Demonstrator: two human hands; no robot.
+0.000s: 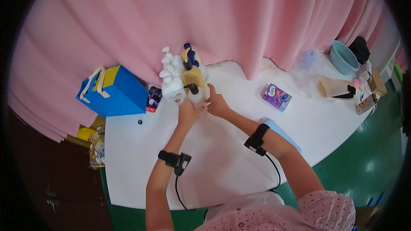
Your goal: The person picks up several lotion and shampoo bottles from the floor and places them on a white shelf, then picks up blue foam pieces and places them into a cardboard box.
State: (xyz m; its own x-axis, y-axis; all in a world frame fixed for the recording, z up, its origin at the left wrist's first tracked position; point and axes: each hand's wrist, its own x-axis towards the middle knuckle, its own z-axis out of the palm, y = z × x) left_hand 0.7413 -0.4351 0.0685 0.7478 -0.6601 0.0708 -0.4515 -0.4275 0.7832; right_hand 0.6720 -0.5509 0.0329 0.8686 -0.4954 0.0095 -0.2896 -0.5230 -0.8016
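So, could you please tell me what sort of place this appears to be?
Probably a staged workroom or recording set rather than a home: a white table stands against a pink curtain on a green floor, and it carries pump bottles, a blue bag and a purple box.

A pink pleated curtain (pixel 214 13) hangs behind the white table (pixel 222 167). The floor (pixel 368 154) is glossy green, catching bright light.

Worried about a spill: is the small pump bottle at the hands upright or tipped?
Upright: the small bottle stands with its black pump on top, between the left hand and right hand.
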